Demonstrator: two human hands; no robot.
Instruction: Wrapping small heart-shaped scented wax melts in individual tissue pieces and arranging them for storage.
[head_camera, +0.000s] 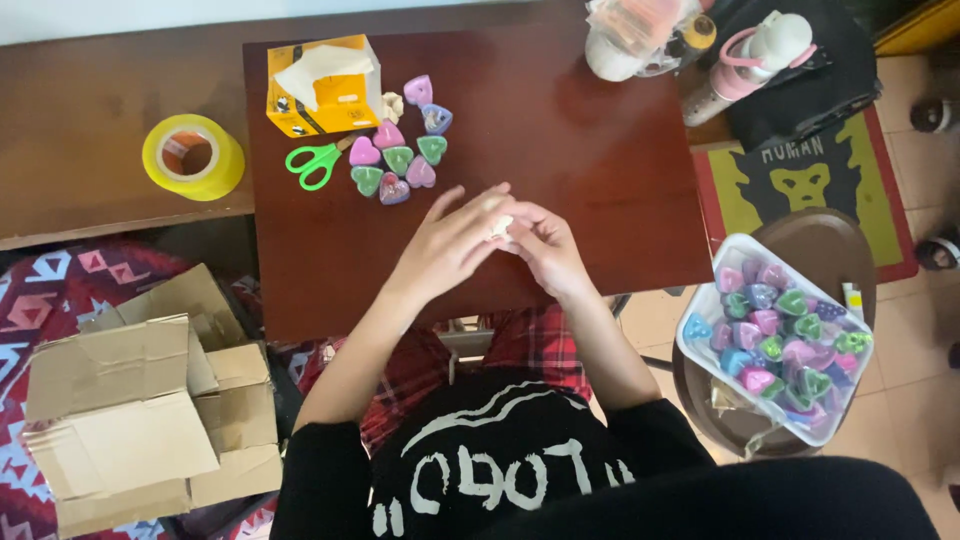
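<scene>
Item: small pale object (500, 224), pinched between both hands above the dark red surface (600, 150), centre front. Left hand (450, 245) closed over it, fingers extended; right hand (545, 250) curled around it. Orientation and long axis: cannot tell, mostly hidden. Nearby: heart-shaped containers (398, 158), green scissors (318, 160), tissue box (322, 85).

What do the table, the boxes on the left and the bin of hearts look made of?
Table: wood or veneer, dark red-brown, satin sheen. Boxes: plain brown cardboard, matte, creased flaps. Bin: likely translucent whitish plastic, since its wall looks thin. Hearts: probably glossy plastic, in bright colours.
</scene>
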